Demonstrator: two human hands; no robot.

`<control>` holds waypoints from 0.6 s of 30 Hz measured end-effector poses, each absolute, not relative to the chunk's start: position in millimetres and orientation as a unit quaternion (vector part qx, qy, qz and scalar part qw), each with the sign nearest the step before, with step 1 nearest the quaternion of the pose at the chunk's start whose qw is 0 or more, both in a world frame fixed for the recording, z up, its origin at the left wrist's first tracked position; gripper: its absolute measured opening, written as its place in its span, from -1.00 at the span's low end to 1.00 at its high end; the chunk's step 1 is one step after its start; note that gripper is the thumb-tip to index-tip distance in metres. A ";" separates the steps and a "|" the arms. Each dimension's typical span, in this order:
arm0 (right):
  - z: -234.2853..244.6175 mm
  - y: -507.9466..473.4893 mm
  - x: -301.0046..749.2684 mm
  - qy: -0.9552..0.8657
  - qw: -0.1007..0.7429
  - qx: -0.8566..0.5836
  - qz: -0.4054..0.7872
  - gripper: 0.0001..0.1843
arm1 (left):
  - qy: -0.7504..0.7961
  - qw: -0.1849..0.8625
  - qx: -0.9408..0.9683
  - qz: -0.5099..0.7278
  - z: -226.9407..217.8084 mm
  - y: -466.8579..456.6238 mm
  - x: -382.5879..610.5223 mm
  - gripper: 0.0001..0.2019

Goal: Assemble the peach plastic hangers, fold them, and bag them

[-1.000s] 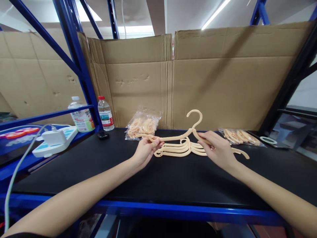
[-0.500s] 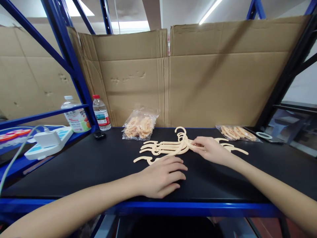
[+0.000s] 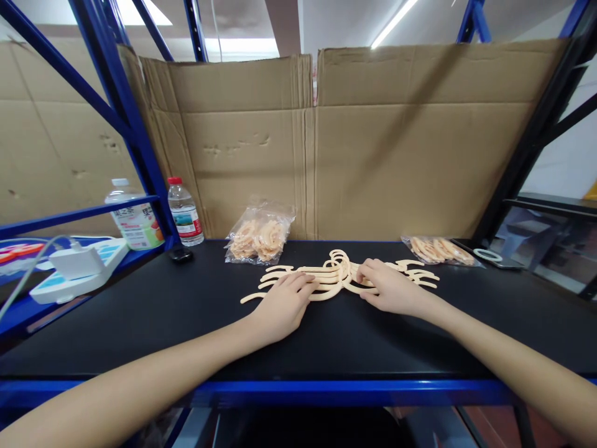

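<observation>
Several cream clothes hangers (image 3: 330, 289) lie overlapped on the black tabletop, their curved hooks bunched around the middle and pointing away from me. My left hand (image 3: 283, 306) is closed over the left arm of the nearest hanger, its fingers bent across the bars and its thumb hidden. On the other side, my right hand (image 3: 389, 289) pinches the right part of the nearest hanger between thumb and fingers. Parts of the hangers are covered by both hands, while their notched ends show beyond them.
Two clear bags of cream pieces stand toward the back, a left bag (image 3: 261, 235) and a right bag (image 3: 437, 250). A water bottle (image 3: 185, 214), a black object (image 3: 180, 254) and a power strip (image 3: 81, 267) are at the left. Cardboard (image 3: 410, 149) walls the back.
My left hand has moved forward and left, from spread in front of the hangers to over the nearest one. That hanger now lies lower, closer in line with the others; my right hand stays on it.
</observation>
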State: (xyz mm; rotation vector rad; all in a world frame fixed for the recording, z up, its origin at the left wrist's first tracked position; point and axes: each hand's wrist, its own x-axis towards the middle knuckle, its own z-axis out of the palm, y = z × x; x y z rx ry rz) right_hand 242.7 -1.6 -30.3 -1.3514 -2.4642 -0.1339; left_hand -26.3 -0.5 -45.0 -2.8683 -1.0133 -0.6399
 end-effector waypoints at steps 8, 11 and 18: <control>-49.8 4.5 238.2 -0.830 0.123 -0.544 -0.006 -0.17 | -0.383 -0.009 -0.900 -0.207 -54.0 8.5 -24.4 -0.59; -51.7 7.5 236.9 -0.817 0.086 -0.570 0.024 -0.08 | -0.408 -0.055 -0.897 -0.160 -52.7 16.6 -23.9 -0.50; -55.4 28.6 248.8 -0.809 0.085 -0.582 0.001 -0.05 | -0.399 -0.051 -0.906 -0.132 -54.5 40.4 -8.6 -0.48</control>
